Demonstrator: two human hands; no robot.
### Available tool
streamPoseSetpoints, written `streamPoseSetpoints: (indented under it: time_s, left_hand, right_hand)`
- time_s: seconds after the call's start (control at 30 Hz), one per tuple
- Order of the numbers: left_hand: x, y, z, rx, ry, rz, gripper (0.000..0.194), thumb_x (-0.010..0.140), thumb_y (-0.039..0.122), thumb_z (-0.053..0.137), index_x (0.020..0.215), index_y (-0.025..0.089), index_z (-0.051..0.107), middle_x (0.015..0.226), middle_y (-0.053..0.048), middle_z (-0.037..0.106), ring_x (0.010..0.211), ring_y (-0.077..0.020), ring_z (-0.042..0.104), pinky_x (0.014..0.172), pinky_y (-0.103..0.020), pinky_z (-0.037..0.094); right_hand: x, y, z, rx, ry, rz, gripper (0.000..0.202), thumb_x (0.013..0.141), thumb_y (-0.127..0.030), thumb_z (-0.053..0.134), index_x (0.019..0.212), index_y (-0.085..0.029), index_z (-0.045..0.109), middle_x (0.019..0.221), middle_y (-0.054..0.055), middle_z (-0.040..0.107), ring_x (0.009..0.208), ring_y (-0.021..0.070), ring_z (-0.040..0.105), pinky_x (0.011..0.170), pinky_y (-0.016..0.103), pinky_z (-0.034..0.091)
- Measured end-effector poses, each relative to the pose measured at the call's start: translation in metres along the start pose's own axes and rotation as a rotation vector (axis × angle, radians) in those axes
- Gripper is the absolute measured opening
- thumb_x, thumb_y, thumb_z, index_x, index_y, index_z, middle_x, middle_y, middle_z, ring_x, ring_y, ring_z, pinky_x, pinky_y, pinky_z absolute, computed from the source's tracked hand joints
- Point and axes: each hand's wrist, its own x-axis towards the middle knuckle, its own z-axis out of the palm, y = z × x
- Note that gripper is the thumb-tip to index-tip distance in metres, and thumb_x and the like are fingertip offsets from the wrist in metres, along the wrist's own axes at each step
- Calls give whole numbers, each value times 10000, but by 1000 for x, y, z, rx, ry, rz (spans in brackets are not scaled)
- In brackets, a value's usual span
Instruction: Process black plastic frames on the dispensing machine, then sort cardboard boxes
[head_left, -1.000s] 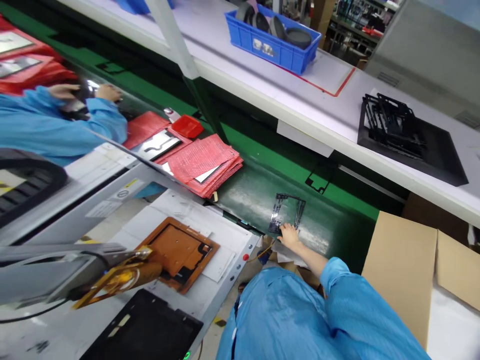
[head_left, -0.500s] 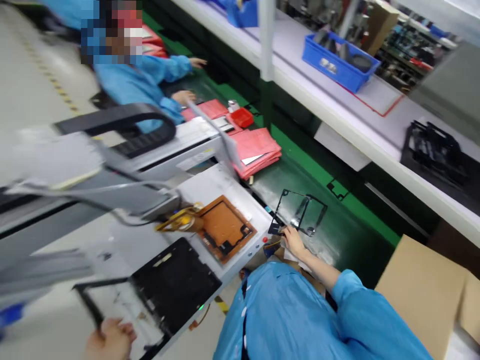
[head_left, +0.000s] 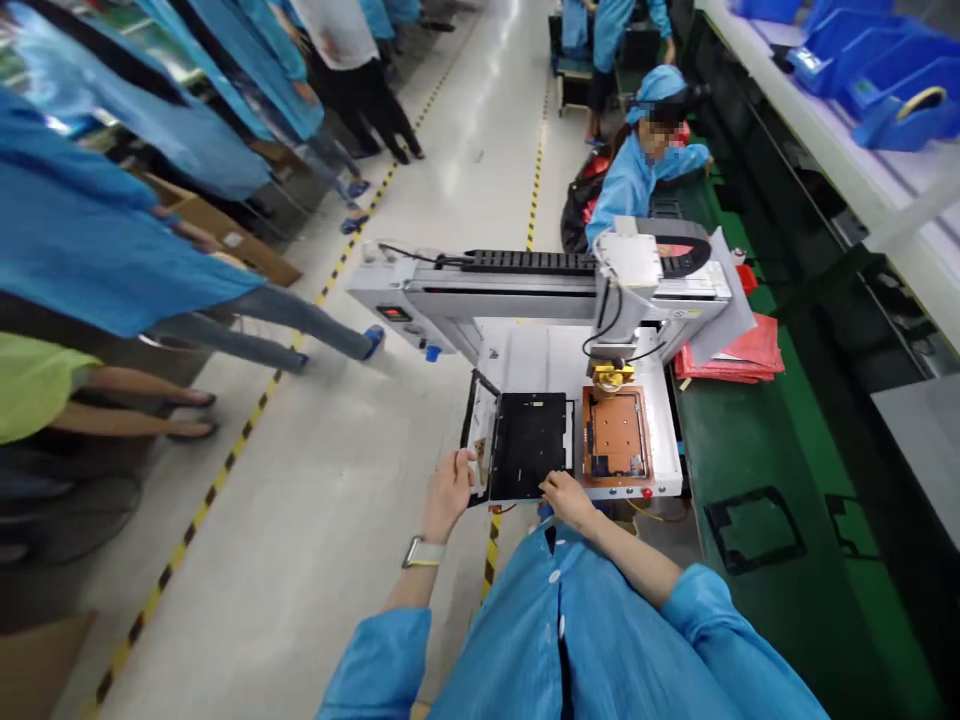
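My left hand point(head_left: 450, 492) is closed on the hinged black-edged frame point(head_left: 470, 415), which stands tilted up at the left side of the white machine bed. Next to it lies a flat black panel point(head_left: 529, 440). The curled fingers of my right hand point(head_left: 568, 498) touch the panel's lower right corner; whether they grip anything there is hidden. An orange-brown fixture plate point(head_left: 616, 432) with dark edging sits to the right, under the machine's yellow-gold head point(head_left: 612, 378). On the green work surface, a thin black frame point(head_left: 756, 528) lies flat, apart from both hands.
A gantry point(head_left: 525, 300) spans the bed. Pink-red sheets point(head_left: 739, 352) are stacked on the green surface point(head_left: 712, 440); a co-worker point(head_left: 626, 190) sits beyond. Blue bins point(head_left: 870, 70) line the right shelf. More people stand left of the yellow-black floor tape point(head_left: 247, 425).
The view has swung left. My right hand has let go of the thin black frame, now flat on the green surface, and moved to the black panel. My left hand remains at the hinged frame.
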Motion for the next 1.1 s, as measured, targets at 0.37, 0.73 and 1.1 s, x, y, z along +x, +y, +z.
streamPoseSetpoints:
  time_s: [0.37,0.73,1.1]
  left_hand:
    - [-4,20,-7,-86,-5,-17,579,1042,662,274,1014,200,621,656,-29,594,636,-216,598,725,-373,448]
    - [-19,31,66,-245,-44,-60,538,1039,703,380,1013,202,576,718,-14,587,632,-175,554,638,-310,418]
    - [-4,52,165,544,-365,-108,487,986,706,530,1020,234,645,1075,-119,755,1079,-362,713,837,-389,449]
  right_hand:
    - [54,-11,34,-45,-94,49,288,1108,-202,516,1232,-138,768,1329,132,634,1229,264,553,1112,394,493]
    - [-27,-7,26,115,13,73,457,1024,-103,525,1464,-116,652,1391,143,640,1280,263,571,1168,393,507]
    - [-235,103,7,329,730,905,441,1050,-286,437,1362,-108,692,1265,166,688,1145,266,669,1073,391,534]
